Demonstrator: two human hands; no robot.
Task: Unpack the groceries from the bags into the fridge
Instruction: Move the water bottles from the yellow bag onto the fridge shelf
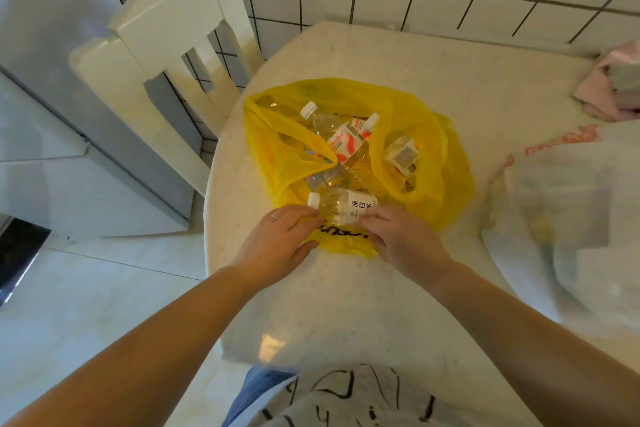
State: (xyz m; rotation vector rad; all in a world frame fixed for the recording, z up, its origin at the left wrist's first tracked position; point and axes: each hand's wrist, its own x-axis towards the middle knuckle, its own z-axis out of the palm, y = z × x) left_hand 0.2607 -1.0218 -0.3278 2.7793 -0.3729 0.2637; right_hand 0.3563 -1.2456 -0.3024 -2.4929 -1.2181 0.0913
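A yellow plastic bag (429,163) lies open on the round table (346,305), holding several clear water bottles. The nearest bottle (341,207), with a white cap and white label, lies on its side at the bag's near rim. My left hand (277,243) and my right hand (401,239) both grip the bag's near edge just below that bottle, fingers curled into the plastic. A red-and-white labelled bottle (346,144) lies deeper in the bag. The grey fridge (52,80) stands at the left.
A white wooden chair (166,55) stands between the fridge and the table. A white plastic bag (568,218) lies on the table's right side, pink cloth (609,90) behind it. A tiled wall runs along the back.
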